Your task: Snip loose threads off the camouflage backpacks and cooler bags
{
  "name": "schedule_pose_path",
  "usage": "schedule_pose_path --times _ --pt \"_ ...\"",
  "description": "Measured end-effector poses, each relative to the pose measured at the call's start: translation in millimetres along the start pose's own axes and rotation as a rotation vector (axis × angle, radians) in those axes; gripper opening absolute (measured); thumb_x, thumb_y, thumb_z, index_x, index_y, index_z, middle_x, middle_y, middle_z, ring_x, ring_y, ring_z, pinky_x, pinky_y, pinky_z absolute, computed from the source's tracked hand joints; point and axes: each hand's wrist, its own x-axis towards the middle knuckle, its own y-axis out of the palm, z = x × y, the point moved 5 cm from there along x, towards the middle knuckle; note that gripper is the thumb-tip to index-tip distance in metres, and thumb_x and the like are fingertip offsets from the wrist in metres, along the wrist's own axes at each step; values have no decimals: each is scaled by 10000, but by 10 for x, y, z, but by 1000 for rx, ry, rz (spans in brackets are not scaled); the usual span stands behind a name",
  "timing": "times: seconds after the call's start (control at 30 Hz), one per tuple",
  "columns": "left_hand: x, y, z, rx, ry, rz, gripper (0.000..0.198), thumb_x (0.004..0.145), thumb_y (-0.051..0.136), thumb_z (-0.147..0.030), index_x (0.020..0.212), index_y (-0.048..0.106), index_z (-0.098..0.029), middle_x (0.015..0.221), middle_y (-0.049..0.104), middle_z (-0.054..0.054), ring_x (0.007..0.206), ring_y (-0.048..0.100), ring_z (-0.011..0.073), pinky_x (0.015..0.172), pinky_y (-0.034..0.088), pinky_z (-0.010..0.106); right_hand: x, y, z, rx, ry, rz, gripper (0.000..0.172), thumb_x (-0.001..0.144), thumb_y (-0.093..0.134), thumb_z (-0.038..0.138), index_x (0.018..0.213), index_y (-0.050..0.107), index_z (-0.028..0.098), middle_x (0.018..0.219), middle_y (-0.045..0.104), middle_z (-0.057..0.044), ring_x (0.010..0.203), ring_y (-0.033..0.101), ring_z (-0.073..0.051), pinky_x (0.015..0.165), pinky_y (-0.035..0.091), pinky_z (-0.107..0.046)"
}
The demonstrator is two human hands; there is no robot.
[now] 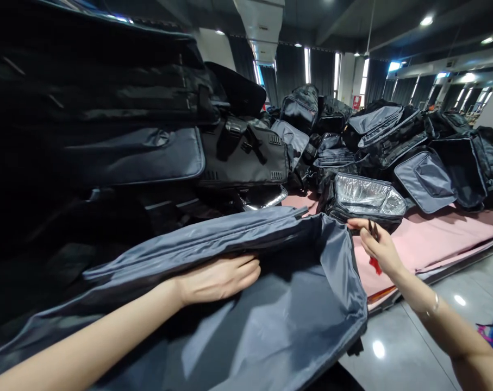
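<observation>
A large open bag with a grey-blue lining [279, 315] lies in front of me, its far side turned up. Inside it, my left hand [219, 277] rests against the lining with outstretched fingers, holding nothing that I can see. At the far right corner of the bag, the fingertips of my right hand [376, 247] pinch the edge. A small dark pointed tool [373, 230], perhaps thread snips, is also in that hand, and a red piece [375, 265] hangs below it. My right palm is turned away.
Black bags [107, 98] are stacked high on the left, close to my left arm. Beyond the open bag stand a silver-lined bag [366, 195] and a heap of grey and black bags [425, 179]. Pink cloth [437, 233] covers the surface at right, above a shiny tiled floor [442, 331].
</observation>
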Motion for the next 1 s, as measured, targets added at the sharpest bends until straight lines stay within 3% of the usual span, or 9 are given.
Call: schedule_pose_path --times 0.07,0.13,0.27,0.43,0.6,0.7,0.77,0.87,1.0 --pt "11 -198 -173 137 173 -23 366 856 364 -59 1013 636 -249 1057 665 17 966 592 160 814 483 250 246 224 298 -142 -175 186 320 803 617 393 1049 645 190 1013 675 -68 878 628 -183 733 496 -277" --pt "29 -366 -259 279 210 -70 392 850 354 -30 1054 624 -228 1121 643 33 964 586 171 763 489 272 432 440 465 -368 -265 307 260 751 678 277 1000 681 202 1009 685 -46 937 622 -193 836 461 -285" --pt "96 -586 -222 424 76 -156 381 829 393 6 1073 615 -185 1133 629 62 960 569 187 810 467 319 696 683 516 -652 -206 435 139 776 640 187 878 734 197 813 699 -11 776 627 -160 733 439 -240" --pt "198 -611 -77 390 33 -167 328 819 360 3 859 644 -156 906 648 104 758 557 198 651 461 328 864 680 481 -671 -57 508 196 811 609 264 789 735 115 570 569 34 579 513 -96 577 345 -194" --pt "423 -709 0 258 -99 -233 329 874 318 -63 837 614 -201 836 628 52 688 520 169 543 409 300 818 767 558 -581 -105 471 207 817 581 243 744 716 104 663 604 19 653 536 -104 619 357 -197" --pt "731 -788 -179 259 -12 -322 232 890 380 -118 847 593 -201 806 611 32 675 504 149 527 364 289 704 922 641 -554 -210 488 180 816 563 202 765 709 110 710 645 3 690 563 -117 640 370 -202" --pt "960 -751 -295 228 19 -341 210 895 397 -153 770 560 -196 741 579 28 657 492 150 532 345 300 661 965 651 -591 -270 465 188 814 547 197 725 697 127 691 650 -1 669 567 -122 621 366 -205" --pt "1191 -566 -322 245 -143 -304 209 903 358 -152 868 563 -144 706 546 57 647 490 167 545 342 319 721 913 516 -734 -268 394 211 817 528 234 701 690 164 650 648 -2 621 563 -135 589 357 -223" --pt "1197 -320 -306 275 -317 -181 249 902 286 -123 919 534 -101 720 525 90 669 497 194 561 344 342 907 842 292 -791 -264 357 239 833 519 322 769 696 175 702 675 -22 660 590 -165 606 376 -238"
